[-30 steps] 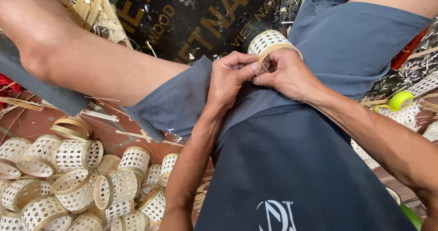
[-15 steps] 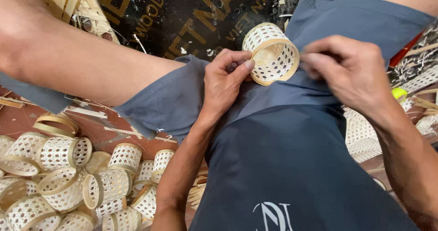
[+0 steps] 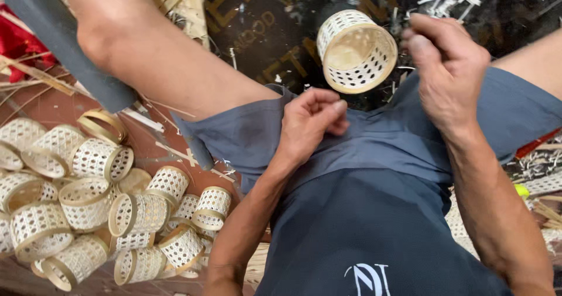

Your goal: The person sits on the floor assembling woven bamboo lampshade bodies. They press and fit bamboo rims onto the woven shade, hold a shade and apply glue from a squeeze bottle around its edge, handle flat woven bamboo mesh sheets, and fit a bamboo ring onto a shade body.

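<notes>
Pinching the rim of the small round pale woven bamboo basket [image 3: 356, 51] with my right hand [image 3: 448, 74], mouth tipped toward me for inspection, while my left hand [image 3: 308, 123] rests loosely curled, empty, just below it.

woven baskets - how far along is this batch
Done: a heap of small woven baskets lies on the floor by the person's leg. In hand: one more woven basket is in front of the right hand, at its fingertips; whether they hold it cannot be told. The left hand rests loosely closed on the shorts, holding nothing visible. Left: bamboo strips lie unused nearby.
</notes>
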